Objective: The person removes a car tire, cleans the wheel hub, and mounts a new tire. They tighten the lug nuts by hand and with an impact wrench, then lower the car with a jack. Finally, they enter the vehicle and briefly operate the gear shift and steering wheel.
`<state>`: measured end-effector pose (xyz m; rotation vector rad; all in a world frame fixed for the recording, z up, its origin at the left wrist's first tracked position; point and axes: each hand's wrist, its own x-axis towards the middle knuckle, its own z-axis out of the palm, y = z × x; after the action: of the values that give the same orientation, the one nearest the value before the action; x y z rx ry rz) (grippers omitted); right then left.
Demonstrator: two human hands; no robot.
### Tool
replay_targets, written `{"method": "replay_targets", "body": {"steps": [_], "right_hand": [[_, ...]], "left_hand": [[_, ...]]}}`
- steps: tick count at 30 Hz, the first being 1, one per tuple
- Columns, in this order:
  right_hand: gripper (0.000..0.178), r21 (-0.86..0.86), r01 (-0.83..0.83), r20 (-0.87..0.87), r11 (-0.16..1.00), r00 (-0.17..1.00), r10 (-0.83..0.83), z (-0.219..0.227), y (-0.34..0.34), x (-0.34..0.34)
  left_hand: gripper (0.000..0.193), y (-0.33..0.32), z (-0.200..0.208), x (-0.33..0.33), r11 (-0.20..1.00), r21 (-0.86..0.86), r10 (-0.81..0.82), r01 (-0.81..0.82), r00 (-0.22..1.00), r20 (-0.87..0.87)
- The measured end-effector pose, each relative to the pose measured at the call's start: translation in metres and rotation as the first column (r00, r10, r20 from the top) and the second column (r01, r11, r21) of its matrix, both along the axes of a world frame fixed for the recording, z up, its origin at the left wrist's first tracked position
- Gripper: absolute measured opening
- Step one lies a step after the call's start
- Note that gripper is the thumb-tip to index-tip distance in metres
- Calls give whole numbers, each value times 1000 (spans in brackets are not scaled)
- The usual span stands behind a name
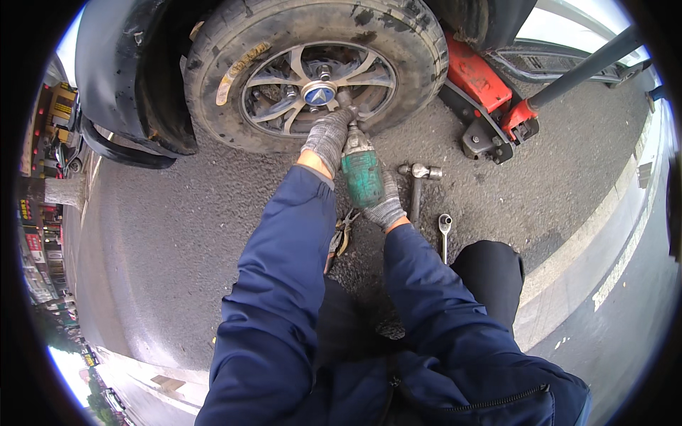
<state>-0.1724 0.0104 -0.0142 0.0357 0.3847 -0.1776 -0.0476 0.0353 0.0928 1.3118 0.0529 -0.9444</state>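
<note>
A green impact wrench (363,176) points its socket (345,98) at the lower right of the wheel's hub. My right hand (388,204), in a grey knit glove, is closed around the rear of the wrench; part of its grip is hidden. Beside the wrench's nose, my gloved left hand (328,138) is closed around the front end, near the socket; its fingertips are partly hidden. The alloy wheel (369,76) has a blue centre cap (320,94) and a dusty tyre (220,57). A lug nut (325,72) shows above the cap.
A ball-peen hammer (417,192), a ratchet (445,226) and pliers (342,234) lie on the asphalt near my hands. To the right of the wheel stands a red floor jack (479,78) with a long dark handle (586,67). A black bumper piece (117,85) hangs at the left.
</note>
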Motion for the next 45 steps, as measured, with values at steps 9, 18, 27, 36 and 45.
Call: {"method": "replay_targets", "body": {"steps": [9, 18, 27, 36, 45], "right_hand": [[48, -249, -45, -74, 968, 997, 27, 60, 2, 22], [44, 341, -185, 542, 922, 840, -32, 37, 2, 27], [40, 33, 2, -21, 999, 1000, -1, 57, 9, 31], [32, -963, -131, -164, 236, 978, -126, 32, 10, 27], [41, -31, -98, -175, 995, 980, 91, 31, 47, 10]], "left_hand": [[20, 16, 30, 32, 978, -206, 20, -14, 999, 25], [25, 68, 28, 61, 893, 144, 281, -427, 777, 564], [23, 88, 21, 76, 838, 345, 237, -423, 851, 468], [37, 16, 31, 39, 986, 83, 112, -143, 946, 304], [17, 62, -4, 27, 987, 147, 39, -57, 992, 122]]}}
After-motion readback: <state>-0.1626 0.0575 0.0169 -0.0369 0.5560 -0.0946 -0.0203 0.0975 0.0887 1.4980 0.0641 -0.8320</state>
